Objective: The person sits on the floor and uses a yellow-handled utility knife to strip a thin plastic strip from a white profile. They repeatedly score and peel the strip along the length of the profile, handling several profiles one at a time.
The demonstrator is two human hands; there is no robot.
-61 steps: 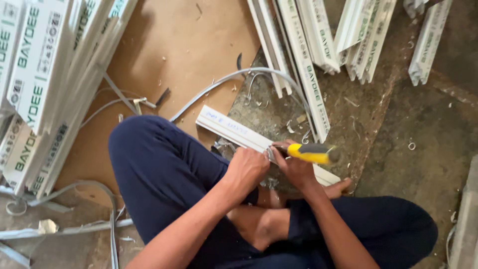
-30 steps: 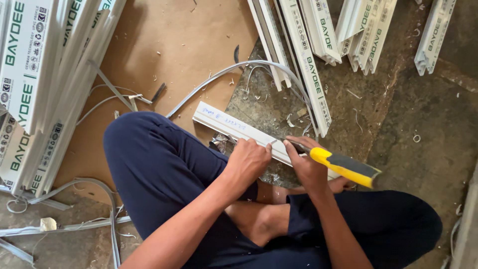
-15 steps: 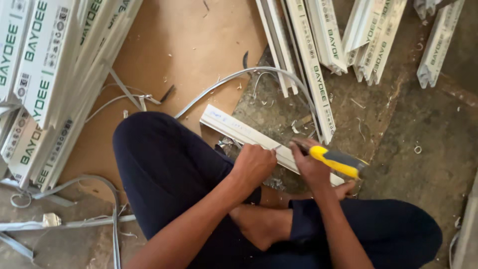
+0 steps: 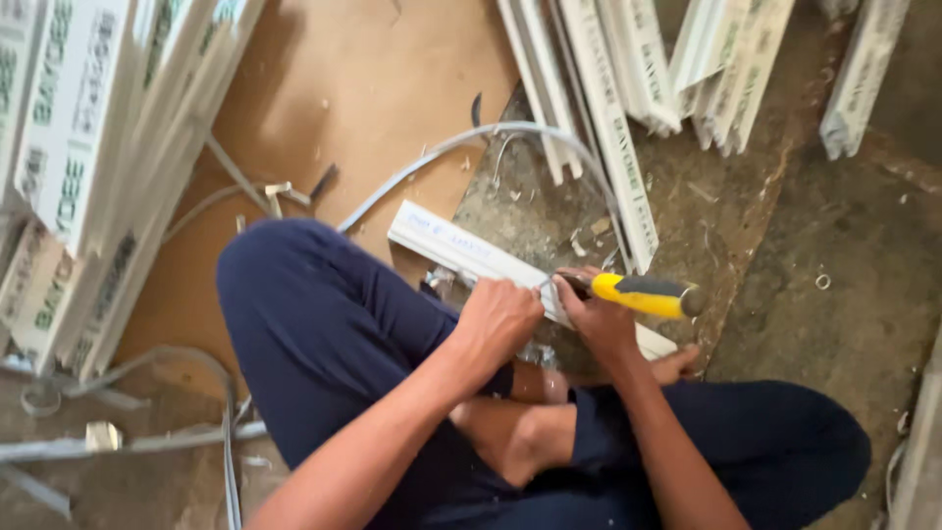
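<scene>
The short white plastic profile piece [image 4: 461, 247] lies on the floor [image 4: 844, 245] just ahead of your crossed legs, running slantwise from beyond your left knee, under both hands, to a near end that shows again just right of your right hand, by your bare foot. Your left hand [image 4: 497, 320] is closed down on top of it, knuckles up, pressing it in place. Your right hand [image 4: 596, 316] sits right beside the left, nearly touching it, fingers wrapped around the front of a yellow-handled tool [image 4: 643, 293] whose yellow and black grip sticks out to the right of that hand; its working end is hidden between your two hands, so you cannot tell how it meets the profile. Just beyond your hands a thin grey strip [image 4: 491, 137] arcs over the rough floor, with small white chips scattered around it. Further ahead of your hands, a bundle of long white profiles [image 4: 608, 108] leans in from the top, and more of them [image 4: 731, 69] fan out further right. Ahead and to the left of your left hand is a brown board [image 4: 363, 88] with loose offcuts on it, and well off to the left beyond your knee lies a stack of wide white profiles with green print [image 4: 83, 147].
</scene>
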